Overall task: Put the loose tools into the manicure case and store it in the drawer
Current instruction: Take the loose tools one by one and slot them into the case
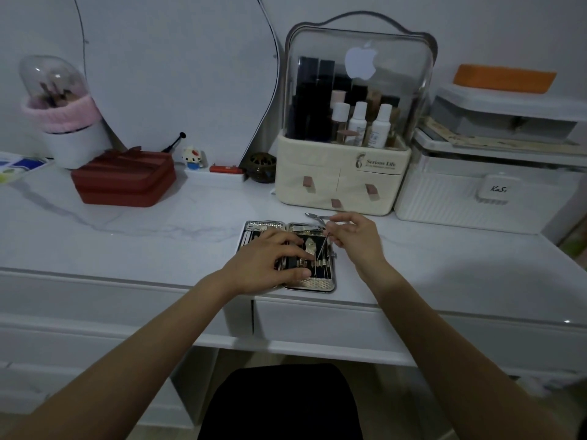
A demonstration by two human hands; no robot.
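Left hand (270,260) presses open manicure case (313,282); right hand (355,236) pinches thin tool (322,247).

One view only, head-worn, wide-angle, so nothing is shared with a second view. It looks forward and down from above a seated person's lap onto a white desk (127,236). Both forearms enter from the bottom corners and meet near frame centre, where the left hand (266,260) and right hand (355,238) work over an open case (313,284) at the desk's near edge. That spot is close; the back wall, mirror (178,74) and organizer (346,147) sit farther, in the upper half. Lens bends straight lines toward the edges. Drawer front (333,322) sits just below centre.
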